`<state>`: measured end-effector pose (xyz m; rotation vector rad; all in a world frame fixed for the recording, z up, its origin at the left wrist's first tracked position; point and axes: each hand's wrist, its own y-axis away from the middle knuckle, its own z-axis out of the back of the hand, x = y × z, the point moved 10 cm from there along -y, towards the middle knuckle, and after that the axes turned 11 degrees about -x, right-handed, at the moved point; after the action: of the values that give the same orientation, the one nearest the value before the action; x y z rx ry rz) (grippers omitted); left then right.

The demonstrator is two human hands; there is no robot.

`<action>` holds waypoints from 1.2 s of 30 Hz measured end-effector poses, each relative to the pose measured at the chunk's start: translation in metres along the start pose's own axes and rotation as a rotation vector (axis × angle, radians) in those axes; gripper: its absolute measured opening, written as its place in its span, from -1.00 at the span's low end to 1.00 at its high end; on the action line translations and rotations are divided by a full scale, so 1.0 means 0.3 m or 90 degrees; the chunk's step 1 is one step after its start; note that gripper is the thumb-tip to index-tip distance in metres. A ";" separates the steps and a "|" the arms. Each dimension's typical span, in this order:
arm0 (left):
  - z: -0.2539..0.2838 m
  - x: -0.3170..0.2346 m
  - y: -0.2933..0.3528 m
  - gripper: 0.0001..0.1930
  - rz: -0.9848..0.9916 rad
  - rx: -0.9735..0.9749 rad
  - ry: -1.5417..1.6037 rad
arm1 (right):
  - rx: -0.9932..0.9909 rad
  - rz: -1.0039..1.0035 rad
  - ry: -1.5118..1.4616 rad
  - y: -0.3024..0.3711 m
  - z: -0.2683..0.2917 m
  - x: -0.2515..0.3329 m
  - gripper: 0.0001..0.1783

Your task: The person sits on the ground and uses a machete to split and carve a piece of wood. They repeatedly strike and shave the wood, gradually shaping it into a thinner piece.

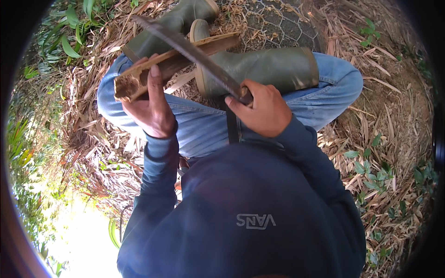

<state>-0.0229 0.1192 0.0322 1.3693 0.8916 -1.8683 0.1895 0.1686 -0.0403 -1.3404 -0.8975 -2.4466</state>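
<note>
My left hand (153, 106) is closed around the near end of a split length of brown wood (170, 66), thumb on top. The wood's near end is rough and hollowed, and its far end points up and right past a boot. In my right hand (265, 109) is the dark handle of a machete, gripped with the fingers wrapped round it. The machete's long dark blade (186, 51) slants up and left, crossing over the wood. Whether the edge touches the wood I cannot tell.
My legs in blue jeans (197, 125) are crossed, with green rubber boots (264, 69) just beyond my hands. Hexagonal wire mesh (278, 30) with wood shavings lies at the top. Dry leaves (384, 125) cover the ground, and green plants (69, 32) stand at the left.
</note>
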 end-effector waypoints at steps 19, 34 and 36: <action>0.035 -0.007 0.040 -0.67 -0.046 -0.091 0.009 | 0.026 -0.046 0.059 -0.057 0.006 -0.088 -0.62; 0.036 0.014 0.037 -0.69 -0.042 -0.107 -0.009 | 0.060 -0.065 0.055 -0.050 0.008 -0.123 -0.61; 0.040 0.013 0.038 -0.70 -0.036 -0.111 0.001 | 0.044 -0.100 0.051 -0.065 0.011 -0.159 -0.60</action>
<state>-0.0208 0.1025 0.0296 1.2518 1.0777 -1.7853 0.2100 0.1811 -0.0862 -1.1806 -1.0942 -2.5379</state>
